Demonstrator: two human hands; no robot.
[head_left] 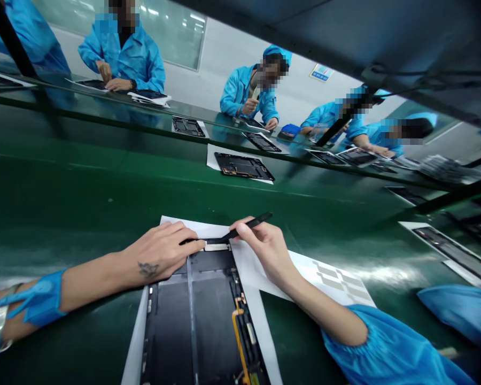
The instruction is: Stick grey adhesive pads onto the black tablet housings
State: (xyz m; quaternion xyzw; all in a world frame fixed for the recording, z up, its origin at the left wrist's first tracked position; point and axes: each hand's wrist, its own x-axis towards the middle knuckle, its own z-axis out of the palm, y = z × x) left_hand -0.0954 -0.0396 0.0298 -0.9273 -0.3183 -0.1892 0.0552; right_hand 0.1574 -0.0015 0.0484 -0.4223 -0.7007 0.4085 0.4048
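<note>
A dark tablet housing (214, 321) lies on white paper right before me, with an orange flex cable (240, 342) along its right side. My left hand (166, 251) rests palm down over the housing's far left corner, fingers stretched out and index fingertip at a pale strip (217, 247) on the far edge. Pinched in my right hand (266, 246) is a slim black tool (248, 225), tweezers or a spudger. Its tip points down to the left, at the far edge beside the strip. Whether the tip touches is too small to tell.
A white sheet with grey adhesive pieces (340, 280) lies to the right on the green bench (116, 192). Further housings (244, 167) stand on papers beyond. Several co-workers in blue work across the bench; a blue sleeve (460, 310) shows at right. A dark shelf (324, 37) hangs overhead.
</note>
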